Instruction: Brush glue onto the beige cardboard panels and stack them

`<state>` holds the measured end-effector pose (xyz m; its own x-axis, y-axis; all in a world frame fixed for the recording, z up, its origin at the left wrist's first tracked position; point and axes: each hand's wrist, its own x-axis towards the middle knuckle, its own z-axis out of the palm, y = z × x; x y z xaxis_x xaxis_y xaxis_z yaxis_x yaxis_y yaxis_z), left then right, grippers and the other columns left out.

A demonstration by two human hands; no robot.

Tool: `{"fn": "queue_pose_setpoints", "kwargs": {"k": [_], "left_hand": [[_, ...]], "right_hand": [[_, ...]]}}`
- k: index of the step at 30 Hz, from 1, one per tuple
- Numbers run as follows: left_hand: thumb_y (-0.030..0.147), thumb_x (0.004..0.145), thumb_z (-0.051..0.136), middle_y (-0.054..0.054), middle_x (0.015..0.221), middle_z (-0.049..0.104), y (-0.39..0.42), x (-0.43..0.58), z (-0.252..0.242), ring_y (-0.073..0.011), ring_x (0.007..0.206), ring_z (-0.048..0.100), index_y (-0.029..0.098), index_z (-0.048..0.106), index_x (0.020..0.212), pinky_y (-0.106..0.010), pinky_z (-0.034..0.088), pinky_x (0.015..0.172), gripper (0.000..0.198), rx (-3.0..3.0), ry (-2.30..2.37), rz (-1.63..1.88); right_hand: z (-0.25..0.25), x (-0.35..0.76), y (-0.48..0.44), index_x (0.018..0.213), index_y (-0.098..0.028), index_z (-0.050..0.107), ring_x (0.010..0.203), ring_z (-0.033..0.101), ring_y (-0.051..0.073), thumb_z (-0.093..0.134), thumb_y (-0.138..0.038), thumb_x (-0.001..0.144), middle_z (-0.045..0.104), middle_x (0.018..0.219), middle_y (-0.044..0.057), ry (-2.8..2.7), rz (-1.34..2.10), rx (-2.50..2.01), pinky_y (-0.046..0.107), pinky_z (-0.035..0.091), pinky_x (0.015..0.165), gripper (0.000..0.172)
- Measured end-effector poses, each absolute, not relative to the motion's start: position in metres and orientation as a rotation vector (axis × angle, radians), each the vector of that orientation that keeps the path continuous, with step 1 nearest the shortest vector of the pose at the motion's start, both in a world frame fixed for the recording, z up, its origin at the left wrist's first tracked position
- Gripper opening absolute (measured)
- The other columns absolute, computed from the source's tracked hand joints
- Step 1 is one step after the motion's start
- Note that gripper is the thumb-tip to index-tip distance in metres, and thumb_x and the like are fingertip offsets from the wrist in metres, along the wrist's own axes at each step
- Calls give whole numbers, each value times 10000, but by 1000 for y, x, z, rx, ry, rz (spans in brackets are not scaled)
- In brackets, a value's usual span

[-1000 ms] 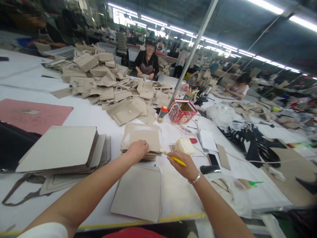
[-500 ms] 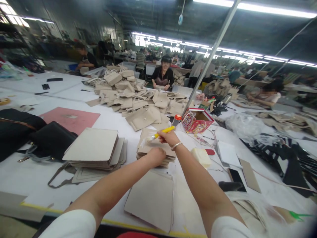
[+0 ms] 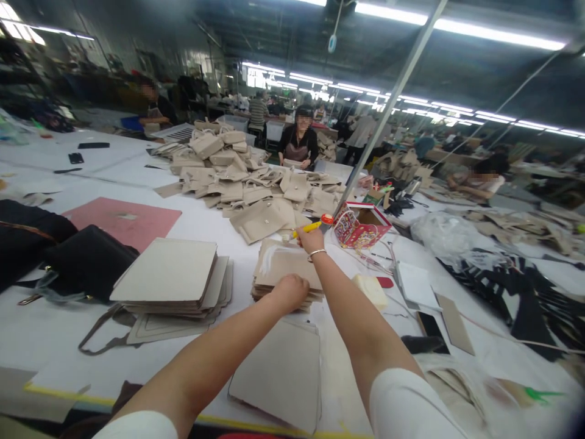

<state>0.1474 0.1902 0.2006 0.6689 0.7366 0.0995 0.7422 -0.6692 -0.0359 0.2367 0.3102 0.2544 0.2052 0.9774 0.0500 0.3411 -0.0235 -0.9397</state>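
Observation:
My right hand (image 3: 313, 241) is closed around a yellow-handled brush (image 3: 307, 228), whose bristle end points left above the far edge of a stack of beige panels (image 3: 287, 259). A wet white streak (image 3: 269, 259) marks the left part of the top panel. My left hand (image 3: 292, 291) rests at the near edge of this stack with curled fingers; what they grip, if anything, is hidden. Closer to me lies a pile of grey-beige boards (image 3: 276, 372). A taller pile of similar boards (image 3: 167, 271) stands to the left. Just beyond the brush is a red-topped container (image 3: 326, 219).
A heap of beige bag pieces (image 3: 242, 177) covers the table's far middle. A patterned red box (image 3: 361, 225) stands by a slanting metal pole (image 3: 388, 110). A yellowish block (image 3: 369, 291) sits right; black bags (image 3: 91, 259) lie left. A co-worker (image 3: 299, 143) sits opposite.
My right hand and the brush have moved away from me, from over the top panel's left part to its far edge. The white streak shows more fully. My left hand stays at the stack.

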Motion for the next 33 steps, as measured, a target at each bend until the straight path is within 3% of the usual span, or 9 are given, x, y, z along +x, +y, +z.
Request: {"fn": "queue_pose_setpoints", "kwargs": {"k": [4,8,11,15,19,22,26,29,33], "left_hand": [[102,806,431,-171,865,613,193,148,212,-265,826,610,79,525,1022,-355,481,650,237,-2817,-1354,-144],[103,803,411,-120,883,615,195,123,244,-245,798,617,136,564,941,-351,484,664,209,-2677,-1556,-411],[159,796,453,-110,953,610,191,86,276,-222,883,600,148,571,959,-326,472,751,201,-2294,-1861,-1007],[225,690,602,-61,911,643,168,61,293,-195,892,600,131,577,992,-300,474,798,318,-1825,-2009,-2075],[256,607,680,-35,864,655,133,90,262,-179,816,619,152,565,1045,-310,512,721,465,-1548,-2111,-3001],[244,566,717,-26,887,655,103,120,228,-180,834,615,196,558,1059,-321,519,705,519,-1384,-2244,-3370],[245,577,732,-18,916,642,69,131,189,-181,870,599,223,555,1037,-314,520,686,493,-1432,-2494,-3494],[356,667,670,-20,946,624,51,112,157,-170,868,591,224,540,1015,-301,513,674,395,-1459,-2681,-3444],[458,726,579,0,814,606,33,68,105,-123,709,567,187,545,882,-237,473,605,315,-1541,-3059,-2790]], "right_hand": [[284,289,268,981,-100,538,476,540,58,488,-419,797,620,686,11,-1181,717,-1431,196,472,490,371],[292,344,204,1045,-169,472,462,555,68,448,-495,810,629,743,1,-1093,568,-1282,211,481,472,403],[275,355,156,1015,-206,429,482,572,77,471,-485,806,630,778,-8,-1120,540,-1246,221,487,487,351],[242,323,112,945,-209,395,616,596,96,508,-431,804,612,850,8,-1207,609,-1278,248,501,571,287],[217,286,94,927,-210,419,640,569,108,473,-433,817,577,801,-6,-1229,595,-1431,260,478,588,255],[201,282,82,908,-204,436,632,539,109,494,-440,800,551,763,-19,-1230,510,-1564,257,451,603,266],[176,301,55,893,-193,443,670,520,111,528,-422,784,537,750,-17,-1269,399,-1644,247,425,653,268],[152,315,24,893,-193,457,633,514,114,492,-416,808,540,734,-12,-1297,382,-1789,237,405,618,242],[107,321,-17,896,-187,488,571,529,126,422,-407,844,569,707,8,-1465,432,-1966,232,379,551,235]]}}
